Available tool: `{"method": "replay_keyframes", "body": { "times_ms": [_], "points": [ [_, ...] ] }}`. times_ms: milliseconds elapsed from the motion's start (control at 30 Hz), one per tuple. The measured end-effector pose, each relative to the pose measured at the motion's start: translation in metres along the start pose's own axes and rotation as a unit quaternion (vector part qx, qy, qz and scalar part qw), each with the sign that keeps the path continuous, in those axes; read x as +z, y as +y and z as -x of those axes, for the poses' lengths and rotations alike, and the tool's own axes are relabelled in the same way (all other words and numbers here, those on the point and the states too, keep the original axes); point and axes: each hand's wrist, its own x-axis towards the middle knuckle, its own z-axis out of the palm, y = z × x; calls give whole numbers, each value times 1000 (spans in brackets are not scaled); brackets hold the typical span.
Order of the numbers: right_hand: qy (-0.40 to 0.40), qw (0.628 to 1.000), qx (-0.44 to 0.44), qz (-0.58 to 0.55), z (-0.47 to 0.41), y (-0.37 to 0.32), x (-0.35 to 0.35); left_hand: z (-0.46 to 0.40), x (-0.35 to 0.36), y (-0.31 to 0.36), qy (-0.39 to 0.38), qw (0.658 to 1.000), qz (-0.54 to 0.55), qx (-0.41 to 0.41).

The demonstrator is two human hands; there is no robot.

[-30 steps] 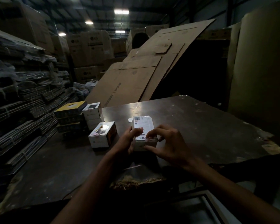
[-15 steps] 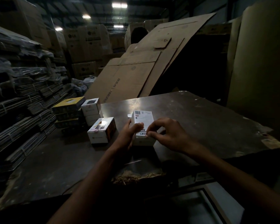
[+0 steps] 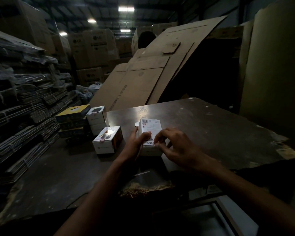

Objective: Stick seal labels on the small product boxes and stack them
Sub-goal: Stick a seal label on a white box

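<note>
warehouse — stacked cartons (image 3: 94, 48) | flattened cardboard (image 3: 143, 82) | strip lights (image 3: 126, 9)

Print on the white box (image 3: 150, 132) is too small to read, the left hand (image 3: 134, 147) covers its left side, and any seal label under the right hand's fingertips (image 3: 156, 143) can't be made out.

A white product box (image 3: 149, 133) is gripped at frame centre by the left hand (image 3: 134, 147) while its near edge is pinched by the right hand (image 3: 175, 147) on a dark, worn table (image 3: 211, 133), with more small boxes (image 3: 107, 140) stacked at left.
</note>
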Motion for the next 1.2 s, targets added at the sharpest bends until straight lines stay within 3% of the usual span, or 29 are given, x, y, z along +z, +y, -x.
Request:
{"method": "replay_keyframes", "body": {
  "times_ms": [267, 500, 900, 1200],
  "points": [
    [-8, 999, 24, -28, -3, 0, -5, 2, -1, 0, -1, 995, -69, 71],
    [-68, 995, 40, -53, -15, -3, -18, 17, 8, 10, -3, 989, -104, 108],
    [-8, 998, -6, 63, -7, -13, 9, 22, 7, 15, 60, 978, -152, 132],
    [2, 999, 15, 42, -1, -9, 14, 23, 8, 16, 63, 977, -154, 129]
  ]
}}
